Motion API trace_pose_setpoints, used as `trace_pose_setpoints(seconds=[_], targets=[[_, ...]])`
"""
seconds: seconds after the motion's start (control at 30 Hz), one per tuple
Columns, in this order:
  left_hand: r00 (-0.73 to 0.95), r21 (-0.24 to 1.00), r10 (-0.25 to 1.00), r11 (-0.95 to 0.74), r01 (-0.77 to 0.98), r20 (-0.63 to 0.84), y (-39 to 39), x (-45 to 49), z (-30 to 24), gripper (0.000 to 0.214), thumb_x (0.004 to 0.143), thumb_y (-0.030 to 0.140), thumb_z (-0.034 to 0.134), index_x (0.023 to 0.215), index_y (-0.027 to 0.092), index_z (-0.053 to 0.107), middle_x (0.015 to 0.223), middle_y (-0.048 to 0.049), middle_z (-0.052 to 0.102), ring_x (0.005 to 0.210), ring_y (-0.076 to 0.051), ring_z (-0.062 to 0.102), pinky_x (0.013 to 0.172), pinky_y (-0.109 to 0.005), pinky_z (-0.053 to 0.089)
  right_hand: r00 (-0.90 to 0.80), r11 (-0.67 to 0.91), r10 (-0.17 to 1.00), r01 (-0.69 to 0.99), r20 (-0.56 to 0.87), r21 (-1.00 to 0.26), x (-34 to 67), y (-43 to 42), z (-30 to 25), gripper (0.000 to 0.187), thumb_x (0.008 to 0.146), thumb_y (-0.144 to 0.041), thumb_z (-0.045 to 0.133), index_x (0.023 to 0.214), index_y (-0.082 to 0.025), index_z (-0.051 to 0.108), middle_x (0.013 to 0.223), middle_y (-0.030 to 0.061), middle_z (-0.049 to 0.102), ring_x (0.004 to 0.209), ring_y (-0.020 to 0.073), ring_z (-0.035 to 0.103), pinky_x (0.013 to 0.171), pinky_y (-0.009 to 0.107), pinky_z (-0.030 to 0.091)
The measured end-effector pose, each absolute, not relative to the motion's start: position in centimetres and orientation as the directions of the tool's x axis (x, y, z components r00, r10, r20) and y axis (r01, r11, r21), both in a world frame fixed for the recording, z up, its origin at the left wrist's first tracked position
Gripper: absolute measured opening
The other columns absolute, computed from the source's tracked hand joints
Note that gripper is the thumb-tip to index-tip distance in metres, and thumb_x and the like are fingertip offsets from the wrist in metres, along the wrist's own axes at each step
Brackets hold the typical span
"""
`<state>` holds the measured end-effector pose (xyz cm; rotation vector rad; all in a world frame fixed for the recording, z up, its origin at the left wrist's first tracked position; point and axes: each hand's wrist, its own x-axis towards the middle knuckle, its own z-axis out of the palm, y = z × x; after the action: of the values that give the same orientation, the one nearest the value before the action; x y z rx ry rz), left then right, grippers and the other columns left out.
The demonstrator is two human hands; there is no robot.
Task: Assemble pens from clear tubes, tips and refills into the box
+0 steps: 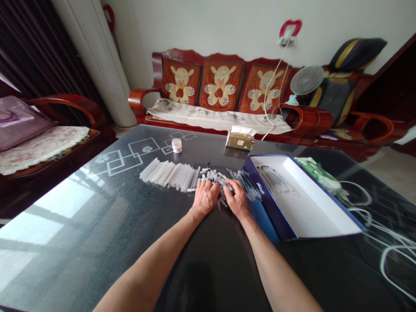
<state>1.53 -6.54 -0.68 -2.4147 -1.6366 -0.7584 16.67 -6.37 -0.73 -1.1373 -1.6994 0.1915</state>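
My left hand [206,197] rests on the near side of a loose pile of small whitish and dark pen caps [212,174], its fingers curled down with their tips hidden. At the right of that pile, my right hand [236,198] has its thumb and fingers drawn in; whatever is between them is too small to make out. Translucent white pen barrels [170,174] lie side by side in a row to the left of the hands. Thin pen refills [247,184] are spread to the right, between my right hand and the blue box.
An open blue box with a white inside [320,208] holds several thin clear pieces [276,180]. Behind stand a small round jar [177,145] and a tissue box [240,139]. A green-white plastic bag [320,175] and white cable [386,251] lie at right on the dark table [107,242].
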Motion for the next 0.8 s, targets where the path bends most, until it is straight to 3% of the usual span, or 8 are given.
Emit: trace_pose_setpoints(seconds=[0.1, 0.33, 0.5, 0.6, 0.8], targets=[[0.292, 0.166, 0.83, -0.41, 0.897, 0.475, -6.5, 1.5, -0.7, 0.034, 0.097, 0.035, 0.035, 0.1, 0.022, 0.066, 0.083, -0.0071, 0.058, 0.08, -0.021, 0.05, 0.079, -0.035, 0.033, -0.025, 0.541, 0.751, 0.596, 0.66, -0.593, 16.7, -6.2, -0.8, 0.016, 0.088, -0.027, 0.051, 0.085, -0.021, 0.065, 0.089, 0.007, 0.066, 0.088, 0.0199, 0.062, 0.085, 0.037, 0.051], [0.289, 0.165, 0.82, -0.415, 0.895, 0.494, -6.5, 1.5, -0.8, 0.034, 0.097, 0.035, 0.035, 0.1, 0.022, 0.066, 0.082, -0.0069, 0.058, 0.08, -0.021, 0.05, 0.079, -0.036, 0.033, -0.022, 0.547, 0.749, 0.584, 0.662, -0.6, 16.7, -6.4, -0.7, 0.02, 0.087, -0.028, 0.053, 0.102, -0.02, 0.064, 0.103, 0.0096, 0.065, 0.1, 0.0219, 0.061, 0.091, 0.039, 0.049], [0.295, 0.158, 0.822, -0.415, 0.896, 0.487, -6.5, 1.5, -0.8, 0.034, 0.097, 0.035, 0.035, 0.099, 0.022, 0.066, 0.082, -0.0071, 0.058, 0.08, -0.021, 0.051, 0.08, -0.036, 0.033, -0.026, 0.539, 0.756, 0.592, 0.654, -0.599, 16.6, -6.4, -0.7, 0.015, 0.088, -0.028, 0.053, 0.086, -0.021, 0.065, 0.089, 0.0064, 0.066, 0.089, 0.0197, 0.063, 0.085, 0.036, 0.05], [0.293, 0.151, 0.816, -0.414, 0.898, 0.498, -6.5, 1.5, -0.8, 0.034, 0.097, 0.035, 0.034, 0.098, 0.022, 0.066, 0.082, -0.0069, 0.059, 0.08, -0.021, 0.051, 0.079, -0.035, 0.033, -0.043, 0.57, 0.752, 0.543, 0.658, -0.616, 16.7, -6.3, -0.6, 0.014, 0.088, -0.026, 0.052, 0.086, -0.021, 0.065, 0.09, 0.0061, 0.065, 0.089, 0.0184, 0.063, 0.084, 0.034, 0.05], [0.244, 0.144, 0.814, -0.369, 0.918, 0.527, -6.5, 1.5, -0.9, 0.032, 0.097, 0.035, 0.037, 0.095, 0.021, 0.066, 0.08, -0.0057, 0.058, 0.077, -0.021, 0.05, 0.077, -0.035, 0.033, 0.116, 0.463, 0.771, 0.574, 0.626, -0.676, 17.9, -5.8, -1.1, 0.015, 0.086, -0.026, 0.053, 0.094, -0.02, 0.065, 0.091, 0.0048, 0.067, 0.085, 0.0169, 0.063, 0.081, 0.031, 0.05]])
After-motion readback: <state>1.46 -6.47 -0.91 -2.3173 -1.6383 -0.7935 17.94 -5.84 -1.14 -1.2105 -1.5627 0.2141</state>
